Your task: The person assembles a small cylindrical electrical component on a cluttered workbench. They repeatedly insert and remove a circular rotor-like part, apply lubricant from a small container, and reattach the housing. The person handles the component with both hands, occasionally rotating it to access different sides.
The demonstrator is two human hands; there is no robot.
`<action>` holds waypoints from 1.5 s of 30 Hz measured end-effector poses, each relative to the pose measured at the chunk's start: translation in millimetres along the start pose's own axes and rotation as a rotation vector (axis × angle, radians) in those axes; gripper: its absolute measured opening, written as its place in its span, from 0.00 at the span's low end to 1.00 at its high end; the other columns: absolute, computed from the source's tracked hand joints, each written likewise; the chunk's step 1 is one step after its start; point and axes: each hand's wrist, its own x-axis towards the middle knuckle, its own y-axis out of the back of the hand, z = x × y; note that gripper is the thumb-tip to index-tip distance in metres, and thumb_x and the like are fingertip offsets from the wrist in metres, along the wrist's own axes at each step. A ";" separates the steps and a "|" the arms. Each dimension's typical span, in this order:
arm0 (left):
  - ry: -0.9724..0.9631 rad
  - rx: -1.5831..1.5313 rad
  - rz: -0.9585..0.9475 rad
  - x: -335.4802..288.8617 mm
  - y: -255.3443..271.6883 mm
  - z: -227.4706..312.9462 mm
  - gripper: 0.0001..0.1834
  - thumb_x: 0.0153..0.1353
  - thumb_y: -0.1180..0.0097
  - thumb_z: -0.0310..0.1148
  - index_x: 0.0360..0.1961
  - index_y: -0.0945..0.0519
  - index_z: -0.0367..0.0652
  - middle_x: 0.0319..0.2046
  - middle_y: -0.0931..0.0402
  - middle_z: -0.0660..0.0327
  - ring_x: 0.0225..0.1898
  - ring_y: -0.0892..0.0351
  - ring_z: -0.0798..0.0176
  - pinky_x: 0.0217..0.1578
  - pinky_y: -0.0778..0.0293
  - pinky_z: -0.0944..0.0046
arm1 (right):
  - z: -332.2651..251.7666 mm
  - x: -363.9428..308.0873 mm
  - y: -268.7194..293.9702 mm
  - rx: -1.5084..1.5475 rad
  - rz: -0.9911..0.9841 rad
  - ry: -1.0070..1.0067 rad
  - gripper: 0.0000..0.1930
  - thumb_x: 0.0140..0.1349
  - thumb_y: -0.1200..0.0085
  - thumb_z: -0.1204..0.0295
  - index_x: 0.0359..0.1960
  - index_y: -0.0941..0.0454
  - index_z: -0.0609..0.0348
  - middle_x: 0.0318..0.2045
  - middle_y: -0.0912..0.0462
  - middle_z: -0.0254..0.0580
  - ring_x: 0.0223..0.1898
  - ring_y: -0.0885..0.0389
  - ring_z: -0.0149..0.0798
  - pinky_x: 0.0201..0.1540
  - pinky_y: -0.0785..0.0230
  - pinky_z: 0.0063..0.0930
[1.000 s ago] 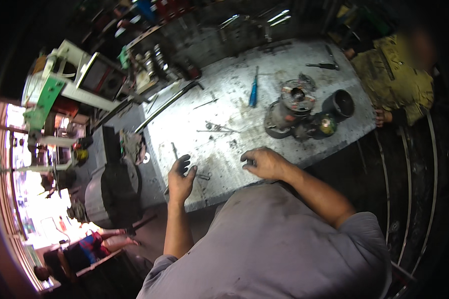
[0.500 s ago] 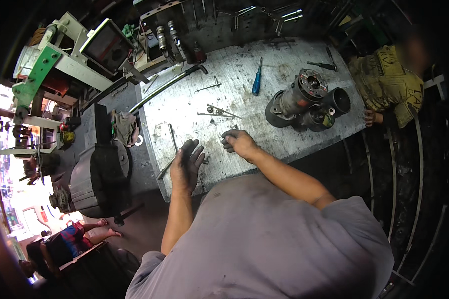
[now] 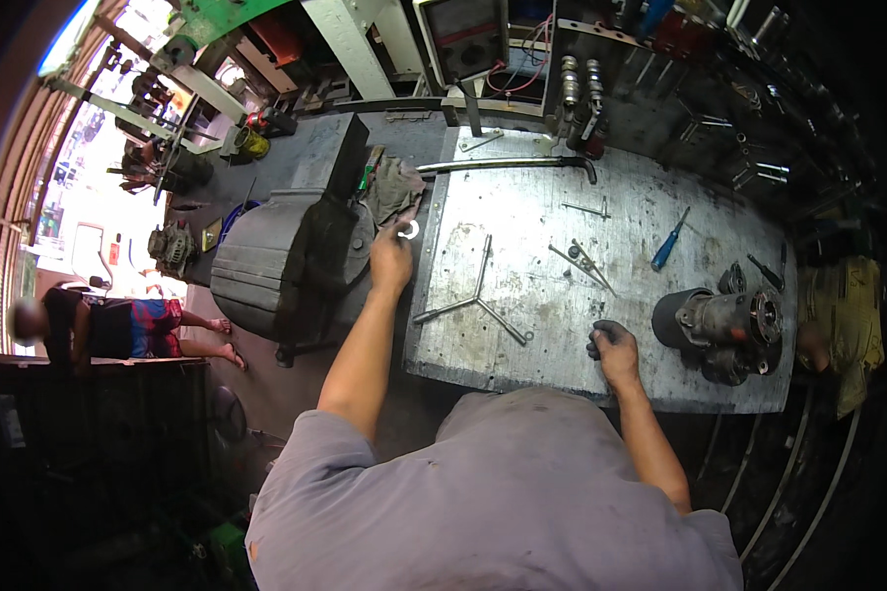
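Note:
My left hand (image 3: 391, 258) reaches to the table's left edge, its fingertips at a crumpled grey rag (image 3: 396, 189) and a small white ring (image 3: 410, 230). Whether it grips either is unclear. Above the tabletop, my right hand (image 3: 616, 355) is closed, thumb against curled, blackened fingers; anything inside is hidden. To its right stands a dark starter motor (image 3: 724, 320) with a cylinder beside it. Long thin bolts (image 3: 586, 264) with small round parts lie beyond that hand. A three-armed socket wrench (image 3: 478, 299) rests between my hands. Farther right lies a blue screwdriver (image 3: 669, 242).
A long bent bar (image 3: 508, 164) lies along the table's (image 3: 463, 360) far side. Left of it sits a large grey metal housing (image 3: 276, 251). A person in yellow (image 3: 843, 315) is at the right; another person (image 3: 128, 330) is at far left. Tools hang on the back wall.
The view has swung left. My left hand has moved from above the three-armed wrench to the rag and ring, uncovering the wrench. My right hand stays closed over the table.

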 end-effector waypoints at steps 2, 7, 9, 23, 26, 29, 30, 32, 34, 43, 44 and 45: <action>-0.005 0.037 -0.037 27.9 -13.6 -8.3 0.21 0.64 0.41 0.24 0.58 0.14 0.42 0.53 0.15 0.42 0.58 0.16 0.38 0.61 0.22 0.45 | -3.3 -0.6 -1.8 -0.061 0.035 -0.019 0.14 0.75 0.42 0.75 0.57 0.18 0.69 0.40 0.12 0.46 0.34 0.12 0.35 0.37 0.17 0.29; 0.004 0.383 -0.314 80.1 -40.6 -16.4 0.24 0.72 0.50 0.28 0.66 0.16 0.53 0.59 0.16 0.45 0.62 0.17 0.40 0.64 0.23 0.44 | -10.9 -1.3 -5.8 -0.318 0.075 0.009 0.13 0.73 0.39 0.74 0.55 0.16 0.66 0.35 0.12 0.42 0.32 0.14 0.32 0.36 0.19 0.31; -0.021 0.301 -0.318 92.3 -45.5 -15.8 0.21 0.74 0.51 0.31 0.62 0.12 0.48 0.56 0.13 0.47 0.59 0.15 0.42 0.62 0.22 0.47 | -11.3 -3.3 -6.5 -0.289 0.076 0.028 0.14 0.72 0.39 0.70 0.54 0.15 0.68 0.36 0.10 0.49 0.31 0.14 0.36 0.39 0.20 0.35; 0.055 -0.485 -0.023 25.2 -30.2 87.9 0.10 0.73 0.35 0.28 0.49 0.13 0.33 0.43 0.11 0.57 0.44 0.14 0.63 0.48 0.18 0.61 | -40.3 -69.2 10.7 -0.338 0.122 0.252 0.18 0.71 0.37 0.67 0.59 0.15 0.60 0.47 0.09 0.51 0.49 0.10 0.46 0.55 0.18 0.38; 0.074 -0.763 -0.461 -47.8 -35.9 171.5 0.09 0.72 0.34 0.27 0.50 0.13 0.37 0.41 0.12 0.59 0.39 0.16 0.66 0.45 0.19 0.64 | -65.9 -94.8 15.9 -0.262 0.141 0.346 0.20 0.68 0.35 0.73 0.61 0.17 0.62 0.46 0.10 0.48 0.47 0.10 0.40 0.54 0.17 0.35; 0.565 -1.331 -0.808 -111.6 -39.0 245.1 0.18 0.69 0.29 0.32 0.56 0.19 0.37 0.49 0.16 0.53 0.47 0.15 0.59 0.51 0.16 0.59 | -99.0 -116.2 17.7 -0.113 0.150 0.543 0.23 0.65 0.33 0.82 0.63 0.18 0.64 0.48 0.12 0.47 0.48 0.11 0.37 0.53 0.17 0.32; 0.639 -1.514 -0.957 -123.4 -39.1 264.3 0.17 0.68 0.28 0.30 0.54 0.18 0.40 0.49 0.15 0.54 0.47 0.14 0.59 0.52 0.17 0.59 | -109.2 -122.8 19.5 -0.025 0.165 0.554 0.25 0.64 0.32 0.85 0.63 0.19 0.65 0.48 0.13 0.47 0.48 0.12 0.37 0.52 0.17 0.31; 0.690 -1.661 -1.164 -135.3 -43.7 296.0 0.16 0.68 0.28 0.27 0.55 0.17 0.46 0.48 0.13 0.57 0.47 0.12 0.58 0.52 0.16 0.59 | -126.2 -133.6 25.7 -0.043 0.238 0.662 0.24 0.63 0.31 0.84 0.62 0.18 0.65 0.44 0.13 0.46 0.45 0.12 0.36 0.49 0.17 0.30; 0.760 -1.694 -1.215 -141.0 -46.5 316.1 0.16 0.69 0.29 0.28 0.55 0.18 0.45 0.47 0.13 0.56 0.47 0.12 0.59 0.50 0.15 0.61 | -136.6 -143.4 32.5 -0.136 0.340 0.745 0.22 0.63 0.29 0.80 0.59 0.17 0.65 0.44 0.11 0.46 0.41 0.11 0.37 0.46 0.17 0.30; -0.527 -0.944 -0.697 -152.5 -53.2 353.5 0.15 0.65 0.28 0.19 0.50 0.17 0.35 0.48 0.10 0.51 0.48 0.08 0.58 0.51 0.13 0.60 | -117.5 -156.3 58.9 0.033 0.368 0.623 0.16 0.70 0.33 0.79 0.58 0.15 0.65 0.45 0.11 0.43 0.42 0.11 0.33 0.46 0.18 0.27; -0.726 -0.867 -0.575 -152.9 -54.8 356.4 0.14 0.64 0.27 0.19 0.50 0.16 0.37 0.48 0.10 0.50 0.47 0.07 0.56 0.48 0.13 0.61 | -112.9 -156.4 61.1 0.090 0.353 0.599 0.15 0.71 0.34 0.79 0.58 0.15 0.66 0.45 0.11 0.42 0.42 0.11 0.32 0.47 0.18 0.26; -0.730 -0.887 -0.625 -153.3 -55.2 358.2 0.21 0.62 0.27 0.17 0.55 0.19 0.37 0.49 0.10 0.49 0.46 0.06 0.55 0.47 0.12 0.61 | -108.7 -156.8 61.7 0.219 0.318 0.569 0.15 0.71 0.35 0.80 0.58 0.15 0.66 0.44 0.11 0.42 0.42 0.11 0.32 0.47 0.17 0.26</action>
